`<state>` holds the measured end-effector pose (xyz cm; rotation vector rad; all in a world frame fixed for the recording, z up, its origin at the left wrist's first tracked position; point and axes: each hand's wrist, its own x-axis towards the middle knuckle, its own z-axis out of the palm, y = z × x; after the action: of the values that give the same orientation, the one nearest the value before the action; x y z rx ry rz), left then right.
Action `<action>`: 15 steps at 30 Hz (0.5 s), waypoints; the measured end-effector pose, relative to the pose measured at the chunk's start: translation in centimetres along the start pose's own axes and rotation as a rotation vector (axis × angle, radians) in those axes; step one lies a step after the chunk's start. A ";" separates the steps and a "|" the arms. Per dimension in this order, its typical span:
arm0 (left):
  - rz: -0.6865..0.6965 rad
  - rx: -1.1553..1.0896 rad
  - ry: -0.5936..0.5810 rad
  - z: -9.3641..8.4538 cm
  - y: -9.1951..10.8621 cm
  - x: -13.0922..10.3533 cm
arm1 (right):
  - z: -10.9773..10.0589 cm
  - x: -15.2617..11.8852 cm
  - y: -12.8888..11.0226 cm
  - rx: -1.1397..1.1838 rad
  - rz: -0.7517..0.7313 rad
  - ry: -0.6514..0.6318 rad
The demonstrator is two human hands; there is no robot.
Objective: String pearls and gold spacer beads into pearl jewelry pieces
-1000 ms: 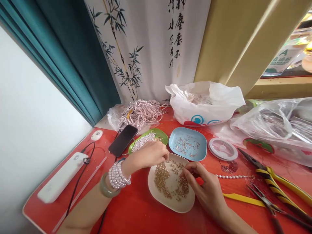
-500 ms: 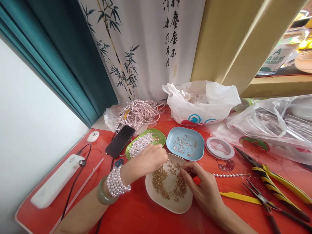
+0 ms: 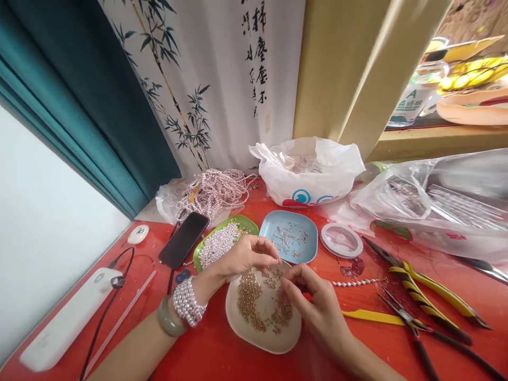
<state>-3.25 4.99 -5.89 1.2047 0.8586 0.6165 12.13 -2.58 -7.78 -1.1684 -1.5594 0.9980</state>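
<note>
Over the far side of a cream plate [image 3: 234,328] with loose gold beads [image 3: 249,299], my left hand [image 3: 248,256] has its thumb and fingers pinched together. What lies between them is too small to make out. My right hand [image 3: 317,296], at the plate's right edge, is also closed in a pinch near the left fingertips, its contents hidden. A strand of pearl beads [image 3: 355,283] runs out to the right from behind it; whether the fingers hold its end I cannot tell. A green tray [image 3: 248,221] of pale pearls [image 3: 218,244] and a blue tray [image 3: 311,248] of small metal pins stand behind.
On the right lie yellow-black pliers [image 3: 420,291], thinner pliers [image 3: 407,317] and yellow tweezers [image 3: 373,316]. A white spool [image 3: 341,241], plastic bags [image 3: 309,185] and bead strands [image 3: 218,190] stand at the back. A phone [image 3: 184,238] and power bank [image 3: 71,317] are left.
My left hand has turned, its fingers lifting from over the beads and now showing a pinch close to my right hand. The whole view has shifted, moving things leftward.
</note>
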 end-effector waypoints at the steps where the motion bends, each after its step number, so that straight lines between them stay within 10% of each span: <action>1: -0.008 -0.035 0.009 0.0 -0.1 0.1 | 0.0 0.1 0.0 0.015 0.013 0.003; 15: -0.080 -0.152 -0.034 -0.1 -0.6 0.2 | -0.2 0.4 0.4 0.108 0.098 -0.024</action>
<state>-3.25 5.03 -6.52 1.0358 0.8130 0.5846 12.35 -2.12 -8.06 -1.1702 -1.4591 1.1502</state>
